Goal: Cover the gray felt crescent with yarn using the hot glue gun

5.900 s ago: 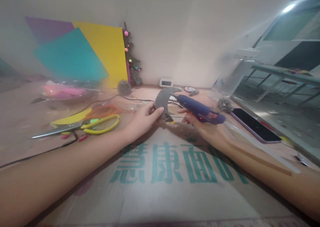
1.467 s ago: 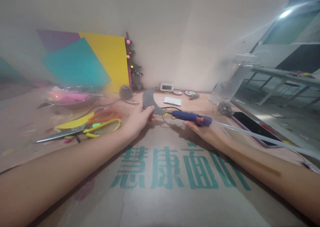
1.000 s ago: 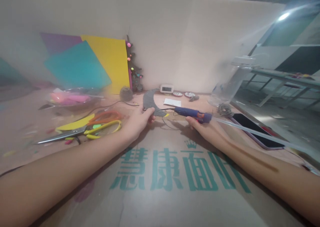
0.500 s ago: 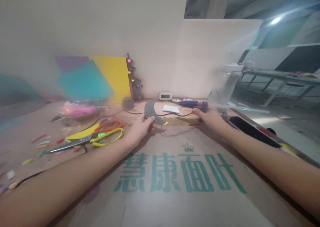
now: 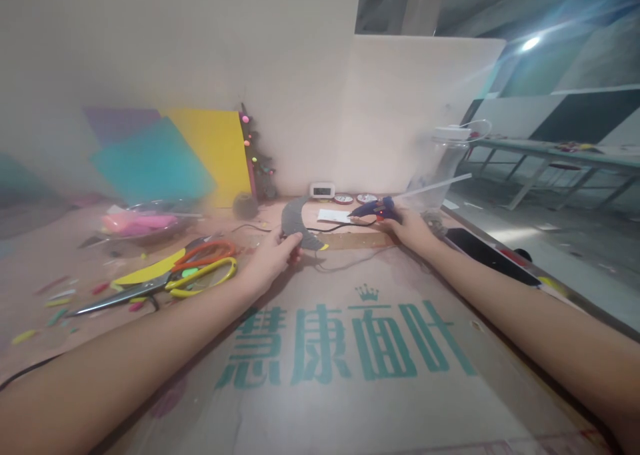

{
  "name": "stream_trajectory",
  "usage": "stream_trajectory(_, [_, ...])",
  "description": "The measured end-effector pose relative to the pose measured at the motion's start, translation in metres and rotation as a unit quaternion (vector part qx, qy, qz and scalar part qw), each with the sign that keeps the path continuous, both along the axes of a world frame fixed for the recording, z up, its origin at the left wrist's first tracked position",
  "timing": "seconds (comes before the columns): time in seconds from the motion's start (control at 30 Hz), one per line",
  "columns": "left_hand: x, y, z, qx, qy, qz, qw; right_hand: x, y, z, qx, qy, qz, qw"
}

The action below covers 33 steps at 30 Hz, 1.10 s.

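Pinched between thumb and fingers of my left hand (image 5: 280, 251) is a grey crescent-shaped piece (image 5: 295, 225) with a small yellow tip at its lower end. My right hand (image 5: 413, 231) is wrapped round a blue hot glue gun (image 5: 373, 208), with a small red light showing on it. A long whitish glue stick (image 5: 440, 185) sticks out behind the gun. The gun's nozzle points left, over or touching a white card (image 5: 333, 215); I cannot tell which. A dark cord (image 5: 330, 228) runs between the hands, passing behind the crescent.
Orange-and-yellow-handled scissors (image 5: 200, 268) lie at left among colourful scraps. Behind them are a bowl of pink material (image 5: 140, 221) and coloured sheets (image 5: 200, 155). A grey ball (image 5: 245, 205), a small digital clock (image 5: 322, 190) and a clear jug (image 5: 440, 161) stand at the back. A black phone-like slab (image 5: 490, 255) lies right.
My right hand has turned the glue gun so its nozzle dips toward the white card and the glue stick tilts up. My left hand keeps the crescent; the view has shifted slightly right.
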<state>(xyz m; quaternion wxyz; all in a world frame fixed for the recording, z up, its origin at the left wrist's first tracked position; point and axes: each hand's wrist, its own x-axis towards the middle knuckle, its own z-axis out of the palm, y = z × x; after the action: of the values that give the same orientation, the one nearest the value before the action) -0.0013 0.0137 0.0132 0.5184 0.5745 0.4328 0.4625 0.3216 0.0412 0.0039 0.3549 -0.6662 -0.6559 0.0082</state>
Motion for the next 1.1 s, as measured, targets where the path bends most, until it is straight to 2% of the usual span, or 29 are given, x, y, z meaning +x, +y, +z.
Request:
stream_trajectory(0.13, [-0.001, 0.001, -0.001, 0.005, 0.004, 0.0, 1.0, 0.003, 0.003, -0.006, 0.018, 0.016, -0.002, 1.0])
stream_trajectory(0.2, [-0.001, 0.002, -0.002, 0.005, 0.008, -0.004, 1.0, 0.005, 0.005, -0.01, 0.051, 0.049, -0.002, 0.997])
stream_trajectory(0.33, [-0.002, 0.004, -0.004, 0.011, 0.015, -0.006, 1.0, 0.009, 0.005, -0.014, 0.13, 0.117, -0.058, 0.983])
stream_trajectory(0.43, [-0.003, 0.006, -0.005, 0.018, 0.022, -0.009, 1.0, 0.008, -0.003, -0.007, 0.183, 0.121, -0.126, 0.967])
stream_trajectory(0.5, [-0.005, 0.007, -0.006, 0.029, 0.023, -0.02, 0.999, 0.0, -0.013, 0.004, 0.228, 0.105, -0.142, 0.957])
stream_trajectory(0.6, [-0.006, 0.008, -0.009, 0.049, 0.018, -0.043, 0.998, -0.027, -0.033, 0.022, 0.21, 0.067, -0.044, 0.974])
stream_trajectory(0.73, [-0.008, 0.009, -0.012, 0.055, 0.039, -0.062, 0.996, -0.079, -0.065, 0.032, 0.059, -0.006, 0.128, 0.99])
stream_trajectory(0.87, [-0.01, 0.007, -0.01, 0.078, 0.099, -0.059, 0.99, -0.113, -0.089, 0.018, -0.04, -0.084, 0.22, 0.971])
stream_trajectory(1.0, [-0.009, 0.003, -0.007, 0.104, 0.126, -0.057, 0.985, -0.116, -0.092, 0.003, -0.039, -0.108, 0.275, 0.954])
stream_trajectory(1.1, [-0.008, 0.002, -0.005, 0.114, 0.152, -0.054, 0.98, -0.113, -0.091, 0.0, -0.017, -0.082, 0.296, 0.951])
